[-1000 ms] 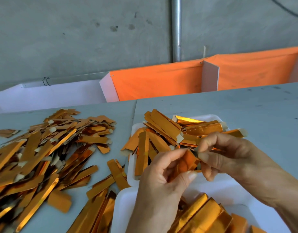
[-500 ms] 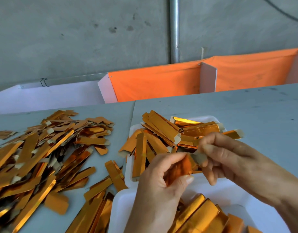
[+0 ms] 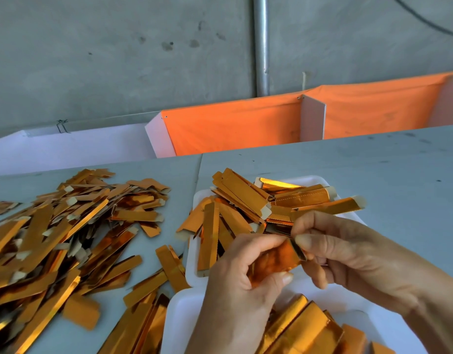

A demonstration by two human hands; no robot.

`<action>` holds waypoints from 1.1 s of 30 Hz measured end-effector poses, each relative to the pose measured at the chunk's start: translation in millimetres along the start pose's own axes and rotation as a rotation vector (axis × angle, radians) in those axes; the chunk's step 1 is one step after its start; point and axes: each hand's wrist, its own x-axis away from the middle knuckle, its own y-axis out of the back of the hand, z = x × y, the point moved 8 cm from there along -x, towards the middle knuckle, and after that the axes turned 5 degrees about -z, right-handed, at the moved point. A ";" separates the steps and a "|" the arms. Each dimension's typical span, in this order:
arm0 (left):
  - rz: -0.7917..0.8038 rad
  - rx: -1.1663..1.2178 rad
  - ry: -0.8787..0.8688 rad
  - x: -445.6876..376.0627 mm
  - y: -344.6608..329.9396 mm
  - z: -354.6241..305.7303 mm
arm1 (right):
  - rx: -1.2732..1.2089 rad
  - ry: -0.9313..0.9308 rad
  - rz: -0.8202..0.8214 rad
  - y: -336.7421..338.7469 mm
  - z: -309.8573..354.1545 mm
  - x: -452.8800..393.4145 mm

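Our left hand point(image 3: 242, 284) and right hand point(image 3: 348, 251) both pinching one glossy gold foil strip point(image 3: 276, 259), flat strip heap point(image 3: 54, 241) at 9 o'clock, white tray point(image 3: 194, 251) at 12 o'clock

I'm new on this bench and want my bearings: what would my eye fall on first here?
First, the sprawling heap of flat shiny gold foil card strips on the left of the grey table. At centre the left hand and right hand both pinch one folded gold foil card piece above white trays piled with more. Behind, a bright orange cloth lines the far edge.
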 end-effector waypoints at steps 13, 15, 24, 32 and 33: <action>0.033 -0.155 0.002 1.4 -2.7 -3.1 | 0.235 -0.029 -0.078 2.0 4.4 2.4; 0.043 -0.145 0.007 1.5 -2.9 -2.9 | 0.217 -0.049 -0.065 2.6 4.3 4.1; 0.015 -0.064 0.079 2.3 -1.3 1.4 | 0.217 -0.069 -0.107 8.2 0.5 4.2; -0.041 -0.227 -0.139 2.0 -1.7 -15.1 | 0.274 -0.002 -0.160 11.4 -0.8 -1.5; -0.052 -0.230 -0.154 2.2 -0.6 -15.6 | 0.265 0.007 -0.148 10.4 0.5 -0.4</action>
